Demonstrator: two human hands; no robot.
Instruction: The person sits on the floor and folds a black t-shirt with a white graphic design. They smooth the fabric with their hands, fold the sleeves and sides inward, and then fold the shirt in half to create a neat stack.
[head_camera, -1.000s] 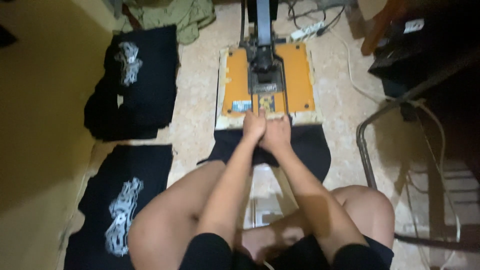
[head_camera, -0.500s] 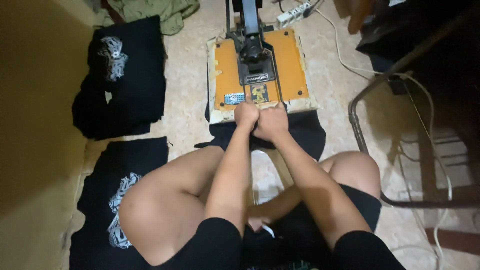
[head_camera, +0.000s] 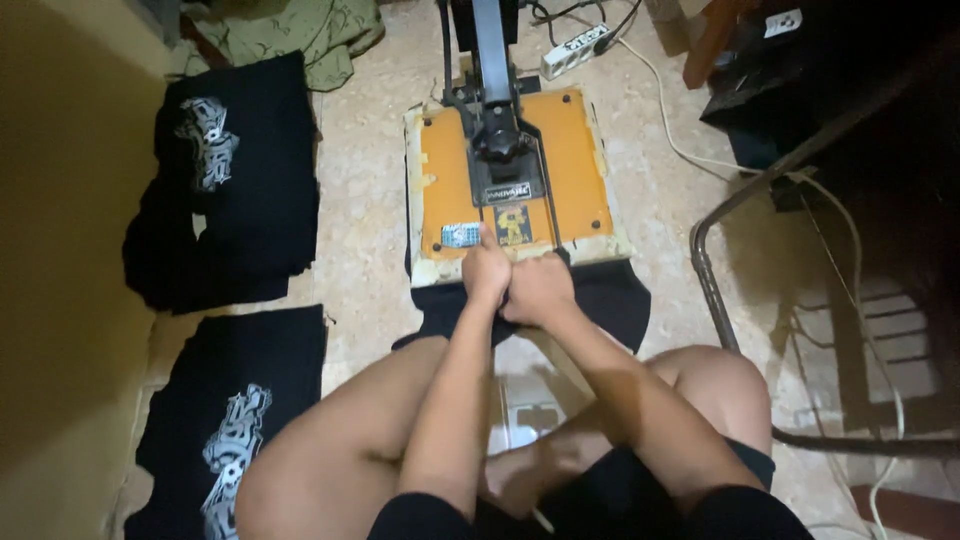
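I sit on the floor in front of an orange heat press (head_camera: 570, 180) whose top plate is lowered. A black garment (head_camera: 610, 295) hangs out from under its front edge. My left hand (head_camera: 487, 270) and my right hand (head_camera: 540, 288) are side by side at the front edge, both closed around the press handle, which my fingers hide. The left thumb points up toward a small silver panel (head_camera: 460, 235) on the plate. The black lever arm (head_camera: 495, 80) runs back from the plate's centre.
Two piles of black printed shirts lie at the left, one far (head_camera: 225, 180) and one near (head_camera: 240, 420). A green cloth (head_camera: 300, 30) is behind them. A power strip (head_camera: 580, 45) and cable sit at the back. A metal chair frame (head_camera: 720, 280) stands at the right.
My hands stay clasped at the front edge of the press. The view has shifted slightly, so the press sits lower in frame than before.
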